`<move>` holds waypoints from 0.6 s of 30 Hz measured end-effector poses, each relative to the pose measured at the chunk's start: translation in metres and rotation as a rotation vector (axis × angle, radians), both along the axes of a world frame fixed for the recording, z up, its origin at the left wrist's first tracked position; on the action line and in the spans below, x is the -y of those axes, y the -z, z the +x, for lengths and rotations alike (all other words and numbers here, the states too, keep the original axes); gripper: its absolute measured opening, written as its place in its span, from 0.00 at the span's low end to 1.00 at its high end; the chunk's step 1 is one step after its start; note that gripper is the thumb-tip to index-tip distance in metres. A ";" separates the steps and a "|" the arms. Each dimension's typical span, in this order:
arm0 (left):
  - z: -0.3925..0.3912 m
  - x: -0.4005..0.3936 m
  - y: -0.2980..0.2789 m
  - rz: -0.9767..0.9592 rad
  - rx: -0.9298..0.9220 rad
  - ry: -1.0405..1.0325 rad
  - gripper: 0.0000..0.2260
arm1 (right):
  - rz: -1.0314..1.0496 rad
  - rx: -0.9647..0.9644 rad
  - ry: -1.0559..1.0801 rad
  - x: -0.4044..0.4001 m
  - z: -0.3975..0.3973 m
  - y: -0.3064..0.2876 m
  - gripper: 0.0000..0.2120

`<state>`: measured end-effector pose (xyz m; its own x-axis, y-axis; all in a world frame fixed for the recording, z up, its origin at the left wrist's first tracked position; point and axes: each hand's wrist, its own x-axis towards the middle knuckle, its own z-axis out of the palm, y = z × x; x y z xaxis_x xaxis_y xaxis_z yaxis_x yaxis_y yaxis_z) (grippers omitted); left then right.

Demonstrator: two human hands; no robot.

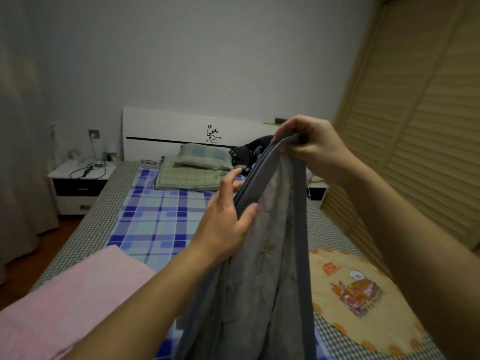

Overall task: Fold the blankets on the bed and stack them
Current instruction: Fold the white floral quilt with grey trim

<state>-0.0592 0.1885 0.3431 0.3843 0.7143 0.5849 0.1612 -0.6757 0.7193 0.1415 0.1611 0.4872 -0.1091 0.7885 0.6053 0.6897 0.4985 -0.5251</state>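
Your right hand (309, 144) pinches the soft, limp grey blanket (270, 242) by its corner; your left hand (228, 216) grips its edge lower down.

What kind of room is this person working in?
Most likely a home bedroom: a bed with a white headboard, pillows and a nightstand beside it.
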 end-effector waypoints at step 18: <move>-0.008 -0.021 0.040 -0.030 -0.166 -0.095 0.08 | -0.114 -0.367 -0.031 0.003 0.029 0.018 0.10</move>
